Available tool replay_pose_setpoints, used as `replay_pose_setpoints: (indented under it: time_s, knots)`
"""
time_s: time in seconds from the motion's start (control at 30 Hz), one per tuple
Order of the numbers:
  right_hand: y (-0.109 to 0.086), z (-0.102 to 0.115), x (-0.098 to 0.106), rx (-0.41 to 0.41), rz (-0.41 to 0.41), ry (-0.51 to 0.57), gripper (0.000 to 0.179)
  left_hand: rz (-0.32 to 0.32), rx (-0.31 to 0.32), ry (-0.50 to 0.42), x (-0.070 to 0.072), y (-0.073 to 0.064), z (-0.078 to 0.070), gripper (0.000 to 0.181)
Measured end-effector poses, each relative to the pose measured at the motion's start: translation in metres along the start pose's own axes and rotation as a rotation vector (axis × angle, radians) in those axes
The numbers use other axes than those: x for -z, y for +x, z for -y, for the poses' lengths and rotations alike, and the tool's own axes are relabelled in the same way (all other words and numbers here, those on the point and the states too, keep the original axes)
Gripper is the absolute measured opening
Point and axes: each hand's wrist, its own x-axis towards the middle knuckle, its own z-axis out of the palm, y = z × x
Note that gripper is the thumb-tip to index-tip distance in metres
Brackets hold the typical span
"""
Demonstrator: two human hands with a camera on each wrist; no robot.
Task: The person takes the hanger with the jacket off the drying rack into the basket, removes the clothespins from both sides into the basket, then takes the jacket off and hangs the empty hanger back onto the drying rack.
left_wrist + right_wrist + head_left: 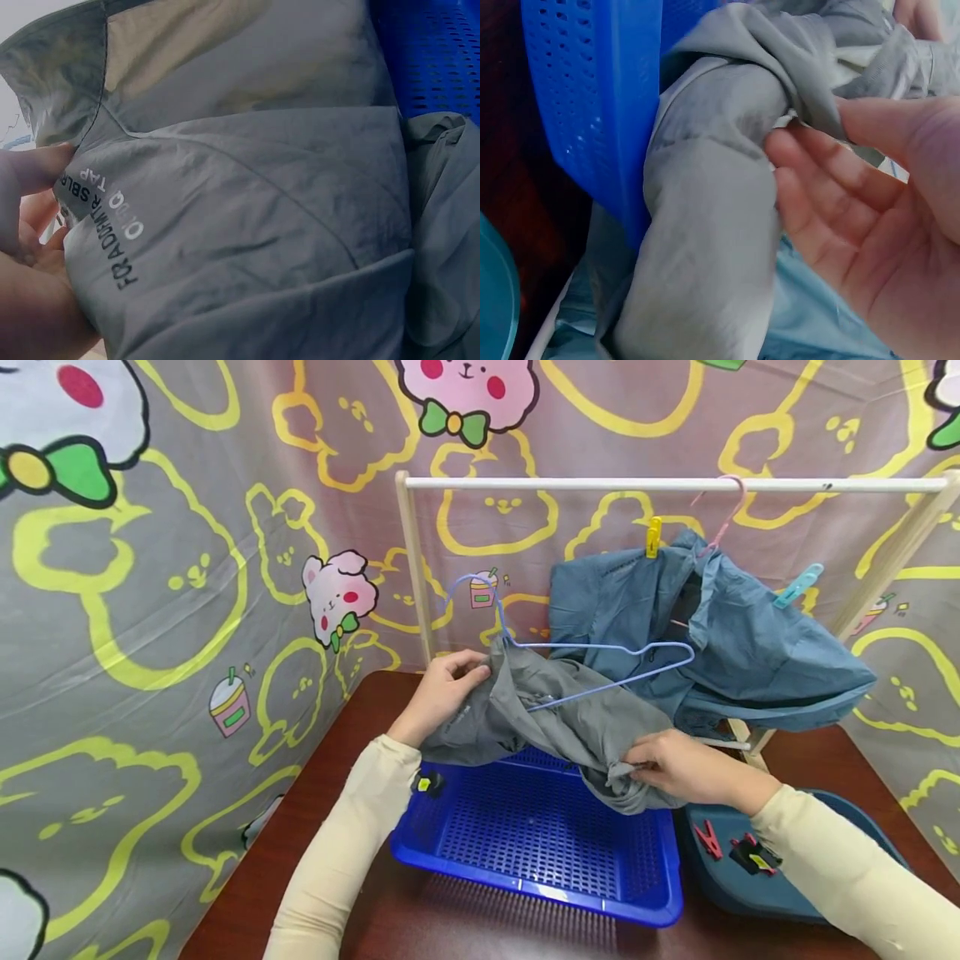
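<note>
Hanger (585,646) lies left to right, hook (469,577) nearer my left grip (444,692); that and my right grip (686,767) each pinch the grey garment (555,727).

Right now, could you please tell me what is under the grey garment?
The blue basket is below the grey garment. Its near part shows; what the garment hides farther back cannot be seen.

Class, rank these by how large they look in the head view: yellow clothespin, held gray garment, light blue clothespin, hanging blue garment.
1. Hanging blue garment
2. Held gray garment
3. Light blue clothespin
4. Yellow clothespin
</note>
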Motion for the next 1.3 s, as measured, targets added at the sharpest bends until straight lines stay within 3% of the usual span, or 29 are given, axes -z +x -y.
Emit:
replay_pose_setpoints:
  time_s: [0.2, 0.43, 0.53, 0.6, 0.7, 0.77, 0.87, 0.93, 1.0, 1.07, 1.17, 1.3]
  knots:
    - [0.005, 0.005, -0.009, 0.016, 0.124, 0.019, 0.026, 0.045, -0.017, 0.023, -0.004, -0.001, -0.003, 0.018]
    - [0.005, 0.011, -0.013, -0.102, 0.257, 0.012, 0.017, 0.091, -0.02, 0.021, -0.01, -0.001, -0.003, 0.018]
    - [0.004, 0.018, -0.005, -0.146, 0.264, 0.01, 0.014, 0.129, -0.005, 0.015, -0.013, -0.002, -0.002, 0.018]
    - [0.004, 0.024, 0.004, -0.161, 0.24, 0.007, 0.007, 0.146, 0.001, 0.014, -0.014, -0.002, -0.001, 0.018]
    - [0.003, 0.031, 0.021, -0.131, 0.15, 0.004, 0.014, 0.161, 0.004, 0.025, -0.015, -0.002, 0.0, 0.018]
    - [0.003, 0.034, 0.031, -0.087, 0.033, 0.002, 0.013, 0.168, 0.002, 0.042, -0.015, -0.003, 0.0, 0.017]
    - [0.003, 0.034, 0.042, -0.031, -0.219, -0.037, 0.018, 0.182, -0.003, 0.073, -0.015, -0.003, 0.0, 0.017]
    - [0.002, 0.031, 0.047, -0.038, -0.373, -0.1, 0.024, 0.189, -0.009, 0.088, -0.015, -0.004, 0.0, 0.017]
    - [0.001, 0.027, 0.049, -0.08, -0.457, -0.166, 0.026, 0.198, -0.015, 0.082, -0.015, -0.004, 0.0, 0.016]
    - [0.0, 0.021, 0.049, -0.135, -0.467, -0.209, 0.028, 0.215, -0.016, 0.055, -0.015, -0.004, 0.001, 0.016]
    - [-0.004, 0.013, 0.046, -0.218, -0.406, -0.217, 0.031, 0.24, -0.013, 0.013, -0.016, -0.004, 0.001, 0.017]
    - [-0.008, 0.005, 0.041, -0.262, -0.338, -0.183, 0.027, 0.263, -0.019, -0.017, -0.017, -0.003, 0.001, 0.017]
